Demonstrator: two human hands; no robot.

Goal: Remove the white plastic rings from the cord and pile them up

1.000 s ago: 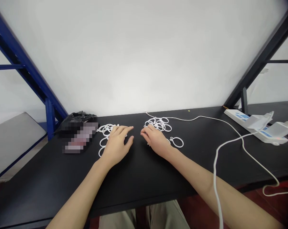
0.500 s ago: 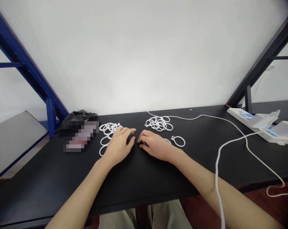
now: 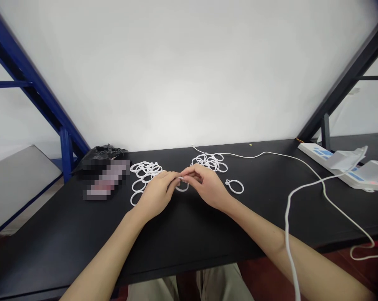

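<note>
Black worktop (image 3: 189, 234), as seen in the head view, extends back to a pale wall (image 3: 189, 75). One white ring (image 3: 182, 191) is located between your two hands, near the middle of the worktop, with the lower part of its loop visible. Fingers of your left hand (image 3: 156, 194) are drawn together on the upper end of the ring. Fingers of your right hand (image 3: 209, 186) pinch that same end, thumb against forefinger. Your fingertips hide the exact point of contact.

A left heap of rings (image 3: 146, 169) lies just beside your left hand, partly covered by it. A right heap of rings (image 3: 209, 163) lies beyond your right hand; a separate ring (image 3: 236, 192) lies to its right. A white cable (image 3: 287, 225) crosses over your right forearm.

Step in hand, by judgement: two-handed work at the end of a single ring. The next move calls for one hand to steady the ring while the other adjusts it; guard against snagging the cable.
</note>
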